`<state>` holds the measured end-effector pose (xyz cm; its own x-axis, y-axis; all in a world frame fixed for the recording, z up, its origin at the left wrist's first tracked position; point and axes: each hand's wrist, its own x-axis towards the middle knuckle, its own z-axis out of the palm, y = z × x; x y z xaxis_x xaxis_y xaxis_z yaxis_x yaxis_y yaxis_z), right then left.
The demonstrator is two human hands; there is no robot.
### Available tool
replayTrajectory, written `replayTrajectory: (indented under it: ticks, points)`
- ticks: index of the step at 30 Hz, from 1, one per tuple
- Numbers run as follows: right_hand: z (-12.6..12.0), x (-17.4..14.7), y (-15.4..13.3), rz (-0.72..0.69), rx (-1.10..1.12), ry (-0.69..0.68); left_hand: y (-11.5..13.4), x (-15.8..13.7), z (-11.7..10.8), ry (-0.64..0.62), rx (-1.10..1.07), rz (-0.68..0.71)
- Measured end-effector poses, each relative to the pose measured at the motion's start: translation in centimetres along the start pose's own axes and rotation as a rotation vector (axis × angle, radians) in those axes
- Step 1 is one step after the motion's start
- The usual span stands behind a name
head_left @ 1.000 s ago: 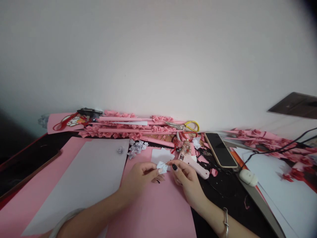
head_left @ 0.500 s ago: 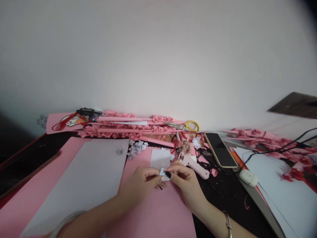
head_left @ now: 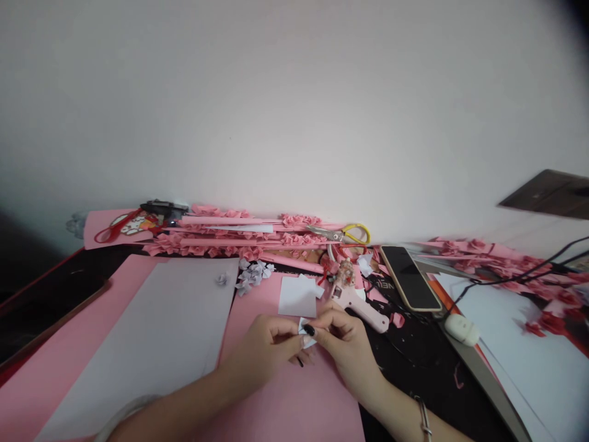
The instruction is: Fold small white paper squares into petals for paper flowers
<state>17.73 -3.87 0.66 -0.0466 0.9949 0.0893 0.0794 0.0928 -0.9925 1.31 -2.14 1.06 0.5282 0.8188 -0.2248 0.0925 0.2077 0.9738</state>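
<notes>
A small folded piece of white paper (head_left: 307, 339) is pinched between both hands above a pink sheet (head_left: 294, 399). My left hand (head_left: 269, 344) grips its left side with thumb and fingers. From the right, my right hand (head_left: 343, 341) presses it with a dark-nailed thumb; part of the paper is hidden behind the fingers. Just beyond the hands lie white paper squares (head_left: 297, 296). A cluster of folded white paper flowers (head_left: 253, 276) sits to their left, with a single one (head_left: 222, 279) beside it. A pale pink glue gun (head_left: 361, 307) rests by my right hand.
Pink paper flower stems (head_left: 230, 236) lie along the wall, with yellow-handled scissors (head_left: 345, 234) on them. A phone (head_left: 411, 279), a white earbud case (head_left: 461, 330) and black cables (head_left: 506, 281) are at right. A large white sheet (head_left: 151, 337) covers the left side.
Both hands have shifted slightly around the white paper. It sits a little lower and shows more of its surface, as the fingers have changed their pinch.
</notes>
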Motion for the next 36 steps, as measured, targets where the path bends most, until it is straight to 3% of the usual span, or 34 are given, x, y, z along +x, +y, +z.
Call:
replayTrajectory:
  ticks: [9,19,28,32,36]
  points:
    - [-0.7,-0.7,-0.7,-0.285,-0.212,-0.074,0.5,0.2,-0.4,-0.035,-0.170,-0.065]
    - [-0.9,-1.0,-0.7,-0.401,-0.296,-0.135,-0.3,0.5,-0.8,-0.099,-0.214,-0.030]
    - [-0.8,-0.8,-0.7,-0.353,-0.268,-0.095,-0.3,0.5,-0.9,-0.100,-0.212,0.008]
    - [-0.6,-0.5,-0.2,-0.231,-0.227,-0.003,-0.2,0.5,-0.7,-0.094,-0.143,0.016]
    - [-0.6,0.1,0.2,-0.163,-0.353,-0.227,-0.1,0.3,-0.4,-0.117,-0.089,0.031]
